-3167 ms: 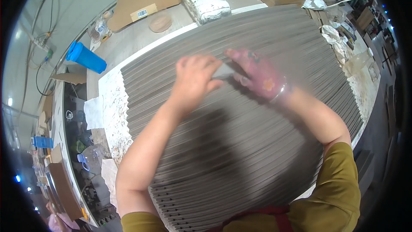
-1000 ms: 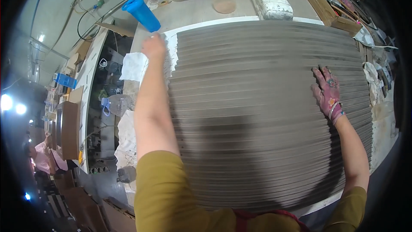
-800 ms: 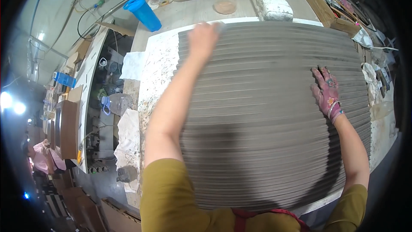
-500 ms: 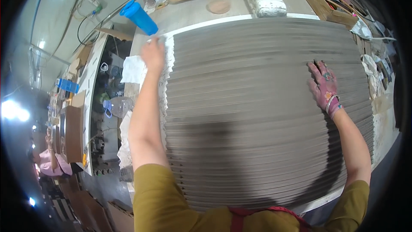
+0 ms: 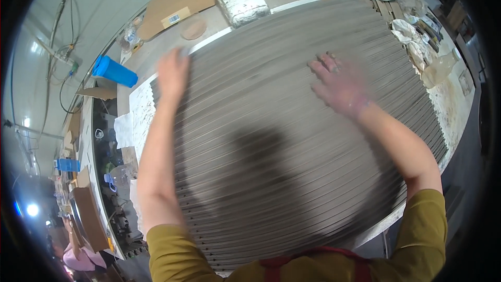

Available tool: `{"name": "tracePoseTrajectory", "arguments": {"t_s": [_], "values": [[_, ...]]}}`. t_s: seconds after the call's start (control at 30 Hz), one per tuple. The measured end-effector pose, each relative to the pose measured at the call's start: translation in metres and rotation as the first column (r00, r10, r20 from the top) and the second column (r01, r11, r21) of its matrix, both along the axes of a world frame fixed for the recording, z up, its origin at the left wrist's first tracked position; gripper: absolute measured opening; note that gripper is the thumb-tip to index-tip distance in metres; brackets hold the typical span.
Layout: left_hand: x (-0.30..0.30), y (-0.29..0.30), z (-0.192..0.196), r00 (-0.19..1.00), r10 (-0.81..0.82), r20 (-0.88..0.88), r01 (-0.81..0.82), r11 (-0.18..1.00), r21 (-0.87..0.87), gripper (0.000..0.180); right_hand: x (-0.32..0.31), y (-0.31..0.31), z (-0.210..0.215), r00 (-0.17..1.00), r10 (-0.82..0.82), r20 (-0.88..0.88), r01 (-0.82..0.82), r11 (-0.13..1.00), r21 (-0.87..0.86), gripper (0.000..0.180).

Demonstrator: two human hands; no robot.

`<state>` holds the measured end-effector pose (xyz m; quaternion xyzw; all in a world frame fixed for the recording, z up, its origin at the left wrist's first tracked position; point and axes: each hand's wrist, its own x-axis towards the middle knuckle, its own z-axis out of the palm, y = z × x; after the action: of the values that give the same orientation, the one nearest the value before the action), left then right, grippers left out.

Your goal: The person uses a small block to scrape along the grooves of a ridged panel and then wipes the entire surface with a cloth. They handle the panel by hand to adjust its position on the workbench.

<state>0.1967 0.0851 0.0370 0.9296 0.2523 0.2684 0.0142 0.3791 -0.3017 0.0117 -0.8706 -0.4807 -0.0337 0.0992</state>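
Reaching near a blue bottle (image 5: pixel 116 71), the blurred left hand (image 5: pixel 173 70), its grip impossible to tell, is over the left edge of grey strips (image 5: pixel 250 115) on the table (image 5: pixel 163 42); the pink-gloved right hand (image 5: pixel 339 84) spreads unclenched fingers over them.

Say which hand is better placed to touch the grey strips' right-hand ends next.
Probably the right hand: it's nearer those ends of the grey strips; the left hand is near their left edge.
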Motion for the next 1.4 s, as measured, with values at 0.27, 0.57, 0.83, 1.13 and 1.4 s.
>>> {"name": "tracePoseTrajectory", "arguments": {"t_s": [0.27, 0.57, 0.83, 1.13, 1.4], "values": [[0.200, -0.145, -0.033, 0.990, -0.105, -0.091, 0.111, 0.992, 0.065, 0.028, 0.000, 0.007, -0.005, 0.997, 0.049, 0.055, -0.049, 0.999, 0.003, 0.052], [0.083, -0.069, 0.001, 0.995, -0.066, -0.077, 0.050, 0.980, -0.195, 0.037, 0.004, 0.002, -0.010, 0.999, 0.028, 0.026, -0.029, 0.999, 0.042, 0.053], [0.089, -0.097, -0.033, 0.991, 0.027, -0.135, -0.026, 1.000, 0.013, 0.032, -0.005, 0.011, -0.001, 0.991, 0.080, 0.108, -0.082, 0.997, 0.009, 0.052], [-0.107, 0.044, -0.011, 0.908, 0.415, 0.054, -0.413, 0.910, -0.039, 0.037, -0.002, 0.007, -0.002, 0.994, 0.041, 0.097, -0.040, 0.999, -0.005, 0.053], [0.102, -0.145, -0.044, 0.996, -0.088, 0.009, 0.088, 0.996, 0.022, 0.038, -0.001, 0.014, -0.004, 0.988, 0.104, 0.111, -0.108, 0.994, 0.032, 0.053]]}}
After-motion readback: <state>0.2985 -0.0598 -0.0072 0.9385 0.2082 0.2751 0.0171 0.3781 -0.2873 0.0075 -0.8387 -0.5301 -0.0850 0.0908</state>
